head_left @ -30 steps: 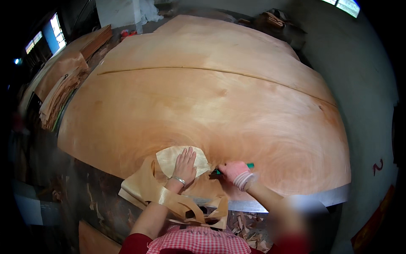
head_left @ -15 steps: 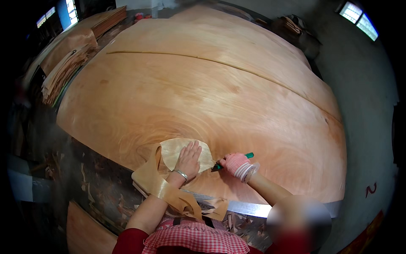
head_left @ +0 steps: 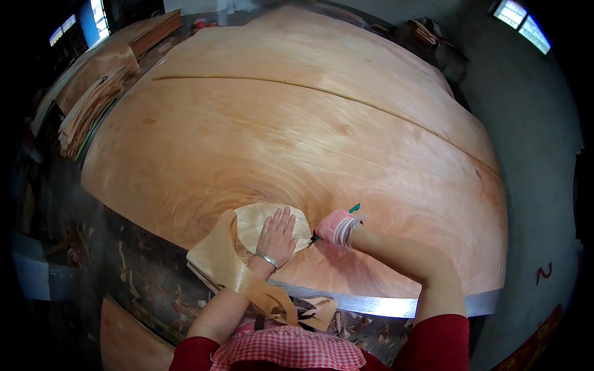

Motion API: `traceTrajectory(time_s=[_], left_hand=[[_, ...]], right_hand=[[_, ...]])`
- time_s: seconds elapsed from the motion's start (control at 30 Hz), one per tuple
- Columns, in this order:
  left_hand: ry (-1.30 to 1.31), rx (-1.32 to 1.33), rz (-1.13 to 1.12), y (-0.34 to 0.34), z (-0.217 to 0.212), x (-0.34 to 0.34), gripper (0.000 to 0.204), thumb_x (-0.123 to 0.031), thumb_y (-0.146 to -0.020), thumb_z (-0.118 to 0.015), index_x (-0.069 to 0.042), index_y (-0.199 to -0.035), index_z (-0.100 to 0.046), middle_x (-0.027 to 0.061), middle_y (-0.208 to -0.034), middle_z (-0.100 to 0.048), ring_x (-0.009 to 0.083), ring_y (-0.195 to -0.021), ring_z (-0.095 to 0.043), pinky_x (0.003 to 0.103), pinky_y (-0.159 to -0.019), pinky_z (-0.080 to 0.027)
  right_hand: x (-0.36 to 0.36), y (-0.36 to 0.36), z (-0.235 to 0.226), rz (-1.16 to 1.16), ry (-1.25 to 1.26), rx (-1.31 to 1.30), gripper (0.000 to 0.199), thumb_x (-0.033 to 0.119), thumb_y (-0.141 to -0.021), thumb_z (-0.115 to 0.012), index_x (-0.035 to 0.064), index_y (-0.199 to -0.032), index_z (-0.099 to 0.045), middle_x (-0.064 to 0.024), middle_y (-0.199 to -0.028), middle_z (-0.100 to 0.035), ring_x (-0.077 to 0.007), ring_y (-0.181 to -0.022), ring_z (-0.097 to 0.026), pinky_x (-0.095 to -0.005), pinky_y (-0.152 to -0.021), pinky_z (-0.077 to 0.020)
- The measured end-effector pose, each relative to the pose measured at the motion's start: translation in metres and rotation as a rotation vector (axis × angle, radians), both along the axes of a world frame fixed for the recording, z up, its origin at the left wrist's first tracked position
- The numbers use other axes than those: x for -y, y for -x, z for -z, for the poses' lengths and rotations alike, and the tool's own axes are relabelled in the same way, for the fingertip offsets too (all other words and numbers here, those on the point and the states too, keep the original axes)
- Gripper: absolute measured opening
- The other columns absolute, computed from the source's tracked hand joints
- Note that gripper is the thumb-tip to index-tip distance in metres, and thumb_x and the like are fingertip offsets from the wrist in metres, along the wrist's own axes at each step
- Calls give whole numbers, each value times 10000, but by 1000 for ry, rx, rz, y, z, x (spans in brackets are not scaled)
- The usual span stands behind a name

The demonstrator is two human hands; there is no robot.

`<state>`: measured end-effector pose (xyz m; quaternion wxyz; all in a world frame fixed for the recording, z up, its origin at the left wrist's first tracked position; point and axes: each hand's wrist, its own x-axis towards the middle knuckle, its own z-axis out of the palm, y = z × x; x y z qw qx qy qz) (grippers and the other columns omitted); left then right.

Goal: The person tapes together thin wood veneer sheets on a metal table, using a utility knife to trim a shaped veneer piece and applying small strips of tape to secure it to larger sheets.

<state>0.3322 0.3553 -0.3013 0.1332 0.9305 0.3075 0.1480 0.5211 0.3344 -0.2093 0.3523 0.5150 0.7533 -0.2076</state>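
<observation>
My left hand [head_left: 278,234] lies flat with fingers stretched out on a pale, rounded piece of wood veneer [head_left: 249,217]. It presses that piece onto a large reddish-brown veneer sheet [head_left: 297,142]. In a striped pink-and-white glove, my right hand [head_left: 336,227] is closed round a green-handled knife [head_left: 354,208]. The dark front end of the knife meets the right edge of the pale piece, close to my left fingers. Loose veneer strips [head_left: 238,272] drape over my left forearm, beside the pale piece.
A metal strip [head_left: 365,305] runs along the sheet's near edge. Veneer scraps [head_left: 167,297] litter the floor at the lower left. Stacked veneer sheets [head_left: 93,108] stand at the far left. A long narrow strip or seam [head_left: 322,90] crosses the large sheet. A grey wall [head_left: 532,167] rises on the right.
My right hand has moved slightly left and tilted the knife more upright, its front end still at the pale piece's right edge. My right elbow has swung outward. My left hand stays in place.
</observation>
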Motion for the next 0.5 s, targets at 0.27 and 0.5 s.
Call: traceTrajectory(time_s=[0.27,0.5], left_hand=[[-22,-35,-3,-1,0,1,601,-302,-801,-517,5,-1295,-369,180,-1414,-258,323,-1311,-221,449,-1059,-186],[-14,-52,-2,0,-4,1,615,-308,-811,-515,-2,-1316,-345,165,-1431,-226,306,-1328,-192,432,-1075,-160]], right_hand=[[29,-45,-5,291,-95,-91,167,240,-779,-547,155,-899,-625,-109,-845,-643,-311,-813,-616,-413,-682,-492],[62,2,-3,786,-290,-314,299,351,-823,-509,107,-981,-580,-171,-915,-625,-361,-866,-593,-432,-738,-477]])
